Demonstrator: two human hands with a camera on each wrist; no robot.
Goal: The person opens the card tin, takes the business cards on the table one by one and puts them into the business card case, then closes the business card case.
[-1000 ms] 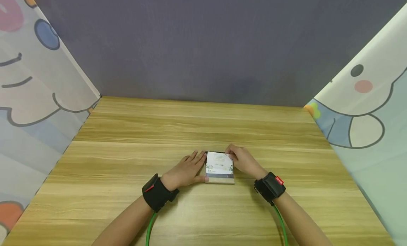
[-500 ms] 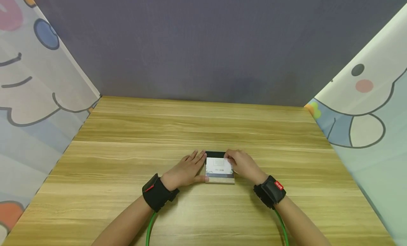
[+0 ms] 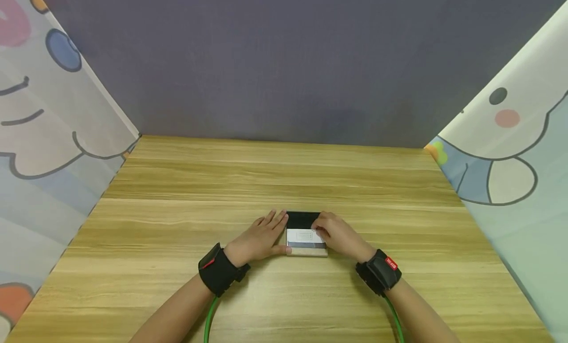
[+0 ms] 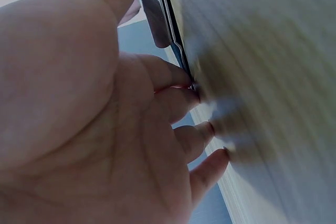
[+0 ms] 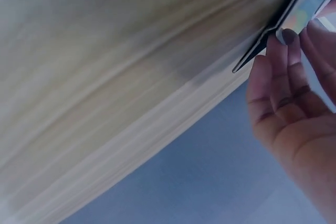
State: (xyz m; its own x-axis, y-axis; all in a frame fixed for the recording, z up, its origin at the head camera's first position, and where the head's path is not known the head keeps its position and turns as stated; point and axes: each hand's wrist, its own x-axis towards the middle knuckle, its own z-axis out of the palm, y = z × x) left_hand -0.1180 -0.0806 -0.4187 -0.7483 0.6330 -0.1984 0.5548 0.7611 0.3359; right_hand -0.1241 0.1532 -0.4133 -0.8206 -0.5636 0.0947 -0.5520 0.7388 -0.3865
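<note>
A flat, thin card case point(image 3: 306, 252) lies on the wooden table, its near strip pale and silvery, its far part black. Inside it is a white printed card point(image 3: 298, 235), the near end under the case's see-through or shiny near part. My right hand point(image 3: 342, 233) pinches the card's far right corner between thumb and fingers. My left hand point(image 3: 258, 240) has its fingers straight, with fingertips at the case's far left corner and thumb touching its near left corner. In the left wrist view the fingertips rest on the table beside the case edge.
The wooden table point(image 3: 199, 185) extends on all sides of the hands. A dark grey panel point(image 3: 284, 62) stands along its far edge, with cartoon-printed cloth point(image 3: 506, 175) at both sides. Each wrist wears a black band with a green cable point(image 3: 208, 313).
My right hand has moved the card toward me, deeper into the case, uncovering more of the black part behind it. The left hand has stayed in place.
</note>
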